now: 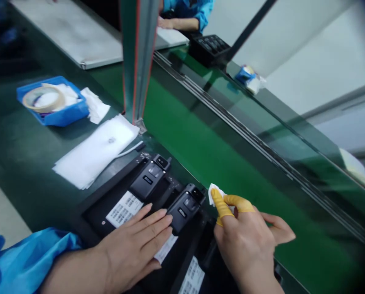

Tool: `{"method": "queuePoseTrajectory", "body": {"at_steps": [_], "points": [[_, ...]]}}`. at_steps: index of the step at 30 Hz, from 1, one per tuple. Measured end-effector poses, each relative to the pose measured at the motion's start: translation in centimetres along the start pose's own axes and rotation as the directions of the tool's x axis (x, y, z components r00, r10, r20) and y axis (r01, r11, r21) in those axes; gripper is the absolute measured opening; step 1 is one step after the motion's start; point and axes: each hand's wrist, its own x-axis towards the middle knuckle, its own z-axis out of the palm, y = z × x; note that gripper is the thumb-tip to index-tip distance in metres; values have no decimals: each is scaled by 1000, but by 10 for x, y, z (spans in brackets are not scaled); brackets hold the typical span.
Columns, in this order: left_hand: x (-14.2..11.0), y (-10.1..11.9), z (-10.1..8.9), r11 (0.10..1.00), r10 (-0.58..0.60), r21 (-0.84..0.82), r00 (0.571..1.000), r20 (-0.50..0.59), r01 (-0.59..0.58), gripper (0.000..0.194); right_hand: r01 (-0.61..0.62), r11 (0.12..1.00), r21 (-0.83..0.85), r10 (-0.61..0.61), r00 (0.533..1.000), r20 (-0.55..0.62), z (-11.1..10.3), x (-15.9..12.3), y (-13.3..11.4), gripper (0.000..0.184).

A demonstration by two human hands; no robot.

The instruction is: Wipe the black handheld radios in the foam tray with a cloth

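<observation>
One hand flat over a device, the other hand pinching a white cloth

The left hand (139, 241) is open, with its fingers straight and close together. It lies over the lower end of the middle device (182, 210) and over the white label (167, 248) below it; how firmly it presses, I cannot tell. This black device lies in a black tray (90, 206), beside another device (148, 177) with its own barcode label (124, 208).

The right hand (246, 237), wearing yellow finger covers (221, 204), grasps a small white cloth (212, 195) between the fingers, near the top end of the middle device and in front of the green belt (176, 122).

Beyond the tray there are white sheets (93, 153) and a blue bin (69, 116) with a tape roll (28, 100). Behind the post (139, 61), a co-worker's hand (165, 23) rests on a white surface (172, 36).
</observation>
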Motion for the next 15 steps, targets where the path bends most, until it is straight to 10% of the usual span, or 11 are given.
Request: {"method": "queuePoseTrajectory", "body": {"at_steps": [6,15], "points": [[-24,-33,-5,977,-212,6,973,-93,213,42,233,972,7,-233,972,-2,30,52,-36,25],[-26,-39,10,973,-209,77,970,-120,219,37,341,939,34,-342,940,2,66,80,-71,31]]}}
